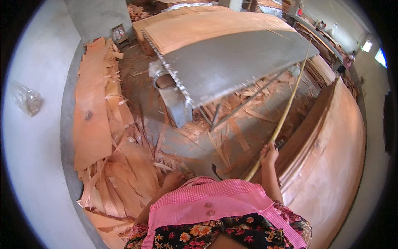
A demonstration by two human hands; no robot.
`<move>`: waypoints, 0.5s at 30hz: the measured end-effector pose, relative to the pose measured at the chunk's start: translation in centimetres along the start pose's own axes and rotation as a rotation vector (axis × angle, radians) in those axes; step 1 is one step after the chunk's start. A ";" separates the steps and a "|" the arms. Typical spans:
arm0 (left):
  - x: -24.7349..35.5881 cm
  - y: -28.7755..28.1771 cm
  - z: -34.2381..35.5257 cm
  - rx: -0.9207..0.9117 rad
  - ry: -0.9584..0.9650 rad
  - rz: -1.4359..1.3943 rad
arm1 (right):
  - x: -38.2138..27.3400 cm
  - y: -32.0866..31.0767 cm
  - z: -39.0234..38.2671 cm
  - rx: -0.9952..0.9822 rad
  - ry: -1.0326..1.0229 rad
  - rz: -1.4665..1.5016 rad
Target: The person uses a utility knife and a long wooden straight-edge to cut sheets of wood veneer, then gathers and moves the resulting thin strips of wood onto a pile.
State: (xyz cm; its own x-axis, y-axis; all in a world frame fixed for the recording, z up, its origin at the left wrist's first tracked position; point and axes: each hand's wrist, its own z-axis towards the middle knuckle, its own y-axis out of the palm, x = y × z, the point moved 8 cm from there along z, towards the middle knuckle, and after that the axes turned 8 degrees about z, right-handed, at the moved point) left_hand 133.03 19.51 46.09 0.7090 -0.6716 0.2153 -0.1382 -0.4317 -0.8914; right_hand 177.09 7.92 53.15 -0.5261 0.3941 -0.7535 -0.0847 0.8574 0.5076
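My right hand [269,152] is closed around a long yellowish pole [286,110], probably bamboo. The pole slants from beside my apron up past the right end of the table, its far tip near the table's far right corner. My left hand [175,179] is low in front of my body, partly covered by the pink checked apron [207,203]; its fingers are hidden. A small dark curved thing [215,171] sticks out beyond the apron's edge between my hands; what it belongs to cannot be seen.
Ahead stands a grey-topped table [232,54] bearing thin wood veneer sheets [199,29]. A metal container [176,103] stands by its near left corner. Veneer scraps [128,178] heap along the left wall; large veneer sheets [331,153] lean at right. Strips litter the floor. Another person [348,62] is far right.
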 end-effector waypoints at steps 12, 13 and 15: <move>-20.8 -22.9 21.8 -0.167 -0.005 -1.123 | 31.7 40.7 -5.4 -0.734 0.449 -0.324; -23.9 -22.9 22.8 -0.219 -0.067 -1.110 | 32.6 41.7 -3.9 -0.720 0.447 -0.412; -30.1 -23.7 25.2 -0.262 -0.147 -1.179 | 34.1 43.8 0.2 -0.583 0.462 -0.537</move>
State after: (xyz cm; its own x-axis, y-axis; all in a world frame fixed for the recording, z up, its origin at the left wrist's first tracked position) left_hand 132.40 65.08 50.70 0.5632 0.2817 0.7768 0.5204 -0.8512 -0.0686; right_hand 155.61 58.95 49.64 -0.5677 -0.2880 -0.7712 -0.7635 0.5346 0.3624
